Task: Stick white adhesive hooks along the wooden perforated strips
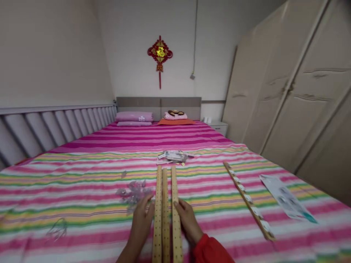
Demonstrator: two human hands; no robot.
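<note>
Three long, pale wooden strips with rows of small holes lie side by side on the striped bed sheet, running away from me: a left strip (158, 212), a middle strip (165, 219) and a right strip (176, 226). My left hand (139, 223) is beside the left strip, its thumb and fingers apart; whether it touches the wood is hard to tell. Against the right strip, my right hand (189, 221) has its thumb over the near edge and its other fingers partly hidden, gripping it from the side.
Crumpled clear plastic bags (134, 191) lie left of the strips. Beyond them is a pile of small packets (174, 156). At right are a strip with white round pieces (248, 199) and a flat clear package (286, 197). A railing (55, 126) borders the bed's left side.
</note>
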